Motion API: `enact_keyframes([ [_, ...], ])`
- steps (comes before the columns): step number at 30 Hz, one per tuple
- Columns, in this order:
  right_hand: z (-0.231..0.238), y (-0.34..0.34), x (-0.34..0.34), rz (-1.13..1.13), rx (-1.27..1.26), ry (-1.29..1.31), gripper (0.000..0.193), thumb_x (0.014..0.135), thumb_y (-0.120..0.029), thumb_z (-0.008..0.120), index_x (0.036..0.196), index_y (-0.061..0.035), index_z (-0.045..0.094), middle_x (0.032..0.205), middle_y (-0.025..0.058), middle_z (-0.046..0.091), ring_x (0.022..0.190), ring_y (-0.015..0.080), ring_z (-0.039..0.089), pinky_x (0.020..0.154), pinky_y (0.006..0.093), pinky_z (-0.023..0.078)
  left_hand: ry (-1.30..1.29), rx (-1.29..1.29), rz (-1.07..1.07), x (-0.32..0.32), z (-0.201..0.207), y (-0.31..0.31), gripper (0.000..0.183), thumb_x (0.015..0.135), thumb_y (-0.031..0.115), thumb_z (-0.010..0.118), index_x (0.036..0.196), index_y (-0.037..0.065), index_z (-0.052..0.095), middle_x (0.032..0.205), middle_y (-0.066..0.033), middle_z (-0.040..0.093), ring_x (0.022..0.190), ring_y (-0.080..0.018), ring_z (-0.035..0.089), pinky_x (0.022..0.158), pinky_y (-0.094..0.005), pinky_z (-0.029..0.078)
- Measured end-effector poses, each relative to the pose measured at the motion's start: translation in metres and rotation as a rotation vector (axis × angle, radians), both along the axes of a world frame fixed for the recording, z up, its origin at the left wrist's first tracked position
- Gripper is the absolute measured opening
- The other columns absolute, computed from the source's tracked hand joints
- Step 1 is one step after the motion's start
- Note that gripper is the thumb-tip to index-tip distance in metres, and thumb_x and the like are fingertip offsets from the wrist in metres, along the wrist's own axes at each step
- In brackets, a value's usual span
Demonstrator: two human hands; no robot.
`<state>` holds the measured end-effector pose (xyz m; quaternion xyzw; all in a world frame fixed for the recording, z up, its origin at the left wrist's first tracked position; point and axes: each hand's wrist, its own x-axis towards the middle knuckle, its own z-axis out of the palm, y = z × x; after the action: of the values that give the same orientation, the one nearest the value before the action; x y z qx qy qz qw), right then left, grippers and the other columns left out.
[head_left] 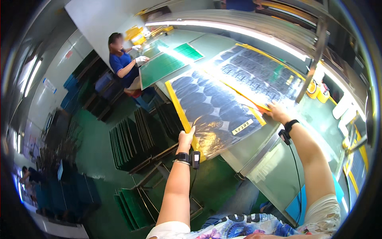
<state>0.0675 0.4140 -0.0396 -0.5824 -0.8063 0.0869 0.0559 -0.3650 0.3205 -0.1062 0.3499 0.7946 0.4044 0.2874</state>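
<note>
A dark film sheet point(211, 107) with rows of oval shapes and yellow taped edges lies partly over the bench and juts past its near edge. My left hand point(185, 139) is closed on its left taped edge, close to the near corner. At the opposite taped edge, my right hand point(278, 112) pinches the border; its fingertips are partly lost in glare. Just beyond lies a second dark patterned sheet point(258, 71), also bordered in yellow. Both wrists carry black bands with small devices and cables.
Across the bench point(250, 153), a person in a blue shirt point(121, 65) with white gloves handles a green panel point(171, 65). Racks of upright panels point(133, 139) stand below left. Yellow tape rolls point(318, 91) sit at right. A metal post point(314, 59) and a bright lamp tube border the far side.
</note>
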Motion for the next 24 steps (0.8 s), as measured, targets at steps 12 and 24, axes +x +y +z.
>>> enact_keyframes([
  [12,0.013,-0.212,-0.113,-0.227,-1.167,0.917,0.045,0.092,-0.039,0.049,0.098,0.0046,0.059,0.087,0.0179,0.066,0.074,0.0284,0.067,0.073,0.0403,0.055,-0.251,0.227,-0.058,-0.018,0.044,-0.114,0.037,0.093,0.030,0.052,0.085,-0.005,0.059,0.070,0.0008,0.050,0.064,-0.0086,0.042,0.056,-0.0269,0.036],
  [24,0.030,-0.275,-0.154,-0.333,-0.415,1.269,0.015,0.087,-0.010,0.056,0.096,0.0006,0.061,0.075,0.0022,0.058,0.073,0.0133,0.054,0.067,0.0270,0.045,-1.151,0.346,-0.039,-0.007,0.016,-0.180,0.031,0.088,0.010,0.058,0.117,0.005,0.049,0.097,-0.0017,0.058,0.083,-0.0152,0.058,0.075,-0.0289,0.049],
])
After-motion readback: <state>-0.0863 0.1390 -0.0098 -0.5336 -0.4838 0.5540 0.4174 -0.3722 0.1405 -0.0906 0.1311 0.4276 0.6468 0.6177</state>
